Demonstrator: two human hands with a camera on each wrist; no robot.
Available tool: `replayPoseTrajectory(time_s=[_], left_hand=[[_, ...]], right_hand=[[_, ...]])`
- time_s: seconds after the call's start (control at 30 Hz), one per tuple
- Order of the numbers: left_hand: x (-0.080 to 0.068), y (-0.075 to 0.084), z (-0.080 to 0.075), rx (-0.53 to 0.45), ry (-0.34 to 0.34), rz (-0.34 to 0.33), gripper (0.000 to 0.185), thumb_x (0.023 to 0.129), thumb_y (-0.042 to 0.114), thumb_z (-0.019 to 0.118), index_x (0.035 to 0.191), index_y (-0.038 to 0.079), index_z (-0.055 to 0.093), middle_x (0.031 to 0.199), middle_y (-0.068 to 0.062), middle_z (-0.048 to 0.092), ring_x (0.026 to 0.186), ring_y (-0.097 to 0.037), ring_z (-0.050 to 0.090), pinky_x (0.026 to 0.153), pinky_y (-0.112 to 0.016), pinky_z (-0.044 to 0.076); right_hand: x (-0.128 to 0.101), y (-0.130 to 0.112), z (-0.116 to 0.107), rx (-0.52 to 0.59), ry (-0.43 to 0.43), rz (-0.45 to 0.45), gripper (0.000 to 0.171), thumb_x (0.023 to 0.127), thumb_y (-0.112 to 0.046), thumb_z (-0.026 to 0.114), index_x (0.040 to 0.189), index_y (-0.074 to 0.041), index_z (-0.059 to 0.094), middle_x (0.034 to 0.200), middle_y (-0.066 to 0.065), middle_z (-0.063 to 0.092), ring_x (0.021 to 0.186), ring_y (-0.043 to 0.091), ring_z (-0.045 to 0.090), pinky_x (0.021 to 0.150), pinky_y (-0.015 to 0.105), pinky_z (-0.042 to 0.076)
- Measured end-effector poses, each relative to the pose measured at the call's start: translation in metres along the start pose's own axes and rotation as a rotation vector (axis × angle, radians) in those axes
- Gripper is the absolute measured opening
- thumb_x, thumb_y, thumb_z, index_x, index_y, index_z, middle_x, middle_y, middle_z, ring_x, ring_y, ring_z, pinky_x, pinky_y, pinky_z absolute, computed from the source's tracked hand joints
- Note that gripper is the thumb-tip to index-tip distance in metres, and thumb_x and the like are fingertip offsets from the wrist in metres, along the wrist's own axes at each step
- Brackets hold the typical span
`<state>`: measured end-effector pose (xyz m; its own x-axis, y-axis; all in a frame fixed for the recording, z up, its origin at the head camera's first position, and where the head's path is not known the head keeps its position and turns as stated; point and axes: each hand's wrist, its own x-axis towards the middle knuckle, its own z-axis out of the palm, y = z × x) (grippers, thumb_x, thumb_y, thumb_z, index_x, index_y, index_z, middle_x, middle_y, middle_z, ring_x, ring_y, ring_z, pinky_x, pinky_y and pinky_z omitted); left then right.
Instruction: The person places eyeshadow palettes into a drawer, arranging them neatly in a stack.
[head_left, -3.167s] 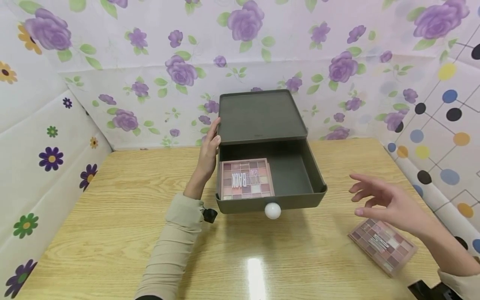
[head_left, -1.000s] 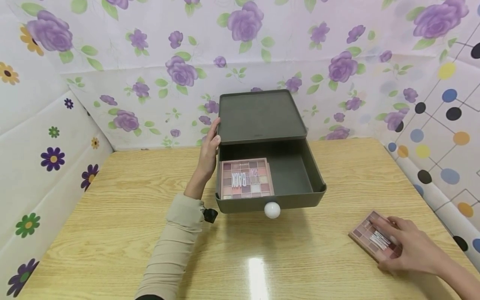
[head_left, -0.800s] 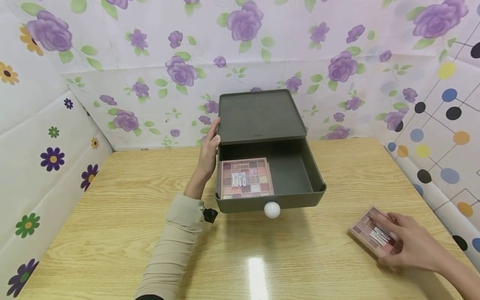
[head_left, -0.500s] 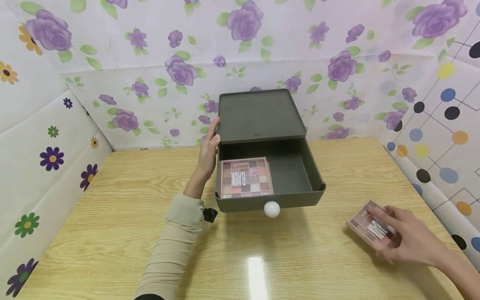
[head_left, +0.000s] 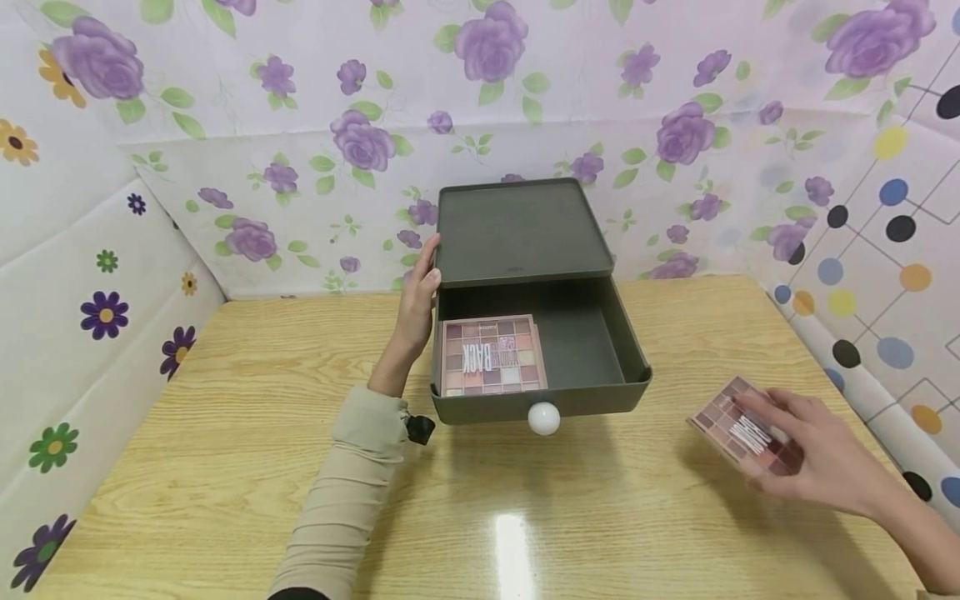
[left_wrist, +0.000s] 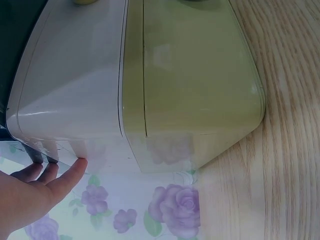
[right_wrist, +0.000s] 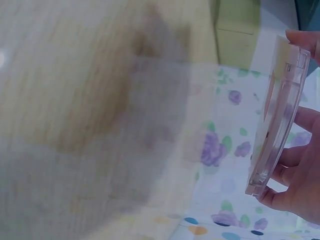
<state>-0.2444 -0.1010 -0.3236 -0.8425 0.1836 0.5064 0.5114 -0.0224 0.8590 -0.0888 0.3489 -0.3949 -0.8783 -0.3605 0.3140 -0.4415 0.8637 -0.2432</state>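
A dark green drawer (head_left: pixel 588 350) with a white round knob (head_left: pixel 544 418) is pulled out under the matching lid-like top (head_left: pixel 521 237). Inside on its left lies a pink eyeshadow palette (head_left: pixel 491 358) with "BACK" printed on its clear cover. My left hand (head_left: pixel 415 312) rests along the unit's left side; in the left wrist view its fingertips (left_wrist: pixel 81 162) touch the side by the white drawer (left_wrist: pixel 75 75). To the right, my right hand (head_left: pixel 832 458) grips a second eyeshadow palette (head_left: pixel 738 421), thumb on one edge and fingers on the opposite one, tilted above the table.
Below the dark drawer, the left wrist view shows the white drawer and a yellow-green drawer (left_wrist: pixel 200 65) in the same stack. The wooden table (head_left: pixel 285 433) is bounded by a purple-rose backdrop (head_left: pixel 300 208) behind and patterned sheets at both sides.
My right hand came down on the palette lying at the right, took hold of it and raised it off the table, slightly toward the back. The left hand and drawer stayed put.
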Motion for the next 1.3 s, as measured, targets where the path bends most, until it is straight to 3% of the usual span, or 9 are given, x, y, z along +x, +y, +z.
replayPoseTrajectory(time_s=[0.3,0.5,0.77,1.1,1.3], left_hand=[[0.000,0.000,0.000,0.001,0.001,-0.006,0.068,0.082,0.024,0.032,0.142,-0.004,0.019,0.148,-0.020,0.016,0.126,-0.027,0.029,0.090,-0.042,0.033],[0.000,-0.002,-0.001,-0.008,-0.001,-0.001,0.067,0.083,0.024,0.032,0.142,-0.005,0.019,0.148,-0.020,0.017,0.125,-0.028,0.031,0.092,-0.044,0.034],[0.000,-0.002,-0.001,0.004,-0.004,0.004,0.067,0.083,0.023,0.032,0.142,-0.005,0.019,0.148,-0.020,0.015,0.130,-0.028,0.025,0.094,-0.046,0.030],[0.000,-0.002,0.000,-0.019,-0.012,0.000,0.065,0.085,0.020,0.031,0.142,-0.007,0.016,0.149,-0.021,0.013,0.135,-0.028,0.016,0.102,-0.048,0.024],[0.006,-0.026,-0.006,-0.027,-0.011,0.017,0.064,0.085,0.020,0.032,0.144,-0.002,0.018,0.150,-0.016,0.014,0.135,-0.025,0.018,0.102,-0.047,0.024]], right_hand=[[0.018,-0.007,-0.021,0.035,0.061,-0.074,0.092,0.047,-0.030,0.083,0.132,-0.017,0.050,0.119,0.029,0.046,0.099,0.045,0.042,0.069,0.057,0.031],[0.035,-0.012,-0.036,0.042,0.099,-0.148,0.091,0.044,-0.029,0.083,0.129,-0.013,0.054,0.117,0.025,0.049,0.095,0.039,0.045,0.068,0.047,0.031],[0.053,-0.024,-0.056,0.065,0.071,-0.165,0.089,0.051,-0.027,0.082,0.132,-0.012,0.050,0.125,0.025,0.045,0.098,0.037,0.041,0.071,0.049,0.027],[0.076,-0.045,-0.070,0.072,0.080,-0.238,0.092,0.047,-0.025,0.083,0.132,-0.013,0.051,0.125,0.020,0.045,0.093,0.025,0.039,0.069,0.039,0.025],[0.089,-0.054,-0.074,0.094,0.077,-0.302,0.097,0.043,-0.027,0.084,0.132,-0.013,0.050,0.128,0.019,0.045,0.099,0.027,0.040,0.072,0.041,0.026]])
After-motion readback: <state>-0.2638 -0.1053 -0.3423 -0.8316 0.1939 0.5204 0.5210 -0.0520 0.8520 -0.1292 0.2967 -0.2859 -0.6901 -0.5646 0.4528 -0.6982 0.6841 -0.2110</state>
